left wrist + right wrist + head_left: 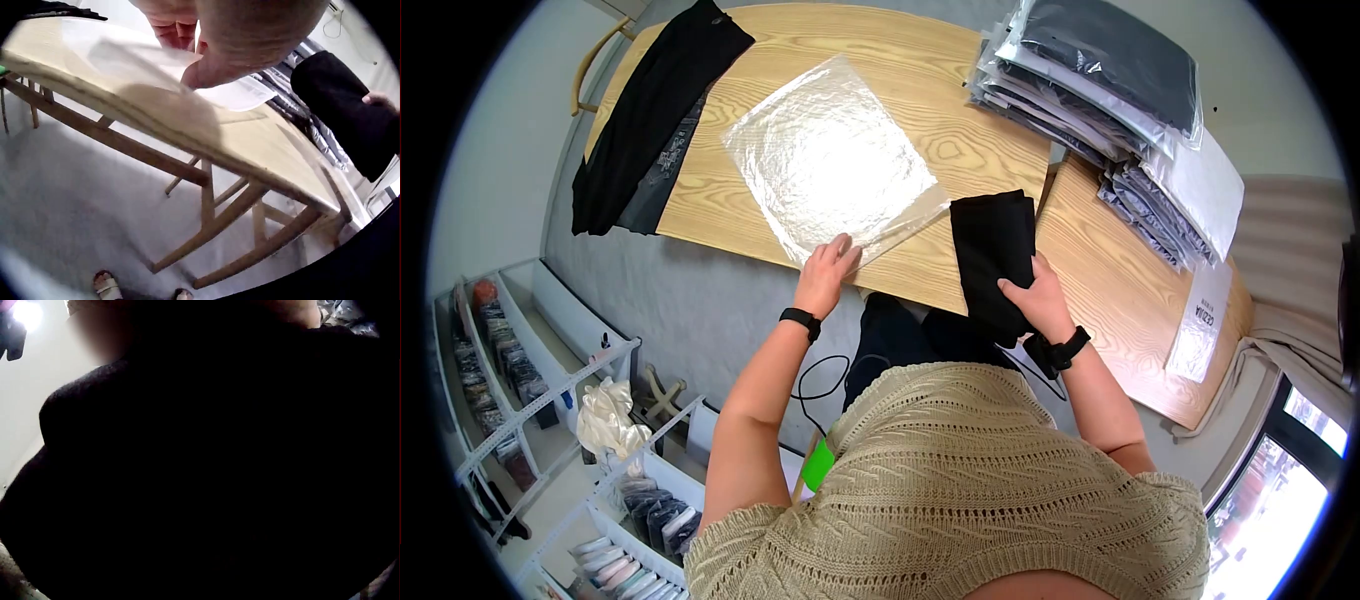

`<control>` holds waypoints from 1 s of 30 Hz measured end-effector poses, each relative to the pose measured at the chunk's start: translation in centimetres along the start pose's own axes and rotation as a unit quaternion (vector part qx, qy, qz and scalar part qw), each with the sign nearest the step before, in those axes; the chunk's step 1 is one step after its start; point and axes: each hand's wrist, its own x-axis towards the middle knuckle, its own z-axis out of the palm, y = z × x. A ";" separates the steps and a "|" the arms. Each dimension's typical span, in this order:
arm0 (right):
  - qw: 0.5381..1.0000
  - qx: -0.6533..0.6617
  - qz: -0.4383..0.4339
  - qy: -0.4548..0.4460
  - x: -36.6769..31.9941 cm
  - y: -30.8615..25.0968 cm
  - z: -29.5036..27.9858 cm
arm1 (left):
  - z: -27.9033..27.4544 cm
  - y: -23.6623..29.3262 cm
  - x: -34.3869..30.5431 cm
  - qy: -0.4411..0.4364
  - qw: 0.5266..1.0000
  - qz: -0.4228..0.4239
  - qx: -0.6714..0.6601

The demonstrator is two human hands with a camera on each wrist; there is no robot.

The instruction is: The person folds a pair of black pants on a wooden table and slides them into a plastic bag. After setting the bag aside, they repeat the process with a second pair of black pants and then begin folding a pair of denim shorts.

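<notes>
A clear plastic bag lies flat on the wooden table, shining with reflected light. My left hand is at its near edge; in the left wrist view the thumb and fingers pinch the thin plastic. A folded black garment hangs over the table's near edge, to the right of the bag. My right hand grips its right side, thumb on top and fingers hidden beneath. That dark cloth fills most of the right wrist view.
Bagged garments are piled high at the back right. Another black garment lies along the table's left end. A labelled plastic packet rests on the right part of the table. White shelving with packed goods stands at lower left.
</notes>
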 end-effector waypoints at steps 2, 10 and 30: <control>1.000 -0.002 -0.024 -0.019 0.1 -0.5 0.1 | 0.4 -0.9 -0.8 -0.040 0.999 -0.009 0.021; 0.989 -0.091 -0.108 -0.037 0.3 -2.2 2.1 | -0.7 0.1 0.3 -0.052 0.998 0.012 -0.014; 0.950 -0.183 -0.134 -0.212 5.2 -2.6 6.0 | -4.2 4.7 3.7 0.039 0.983 0.002 -0.179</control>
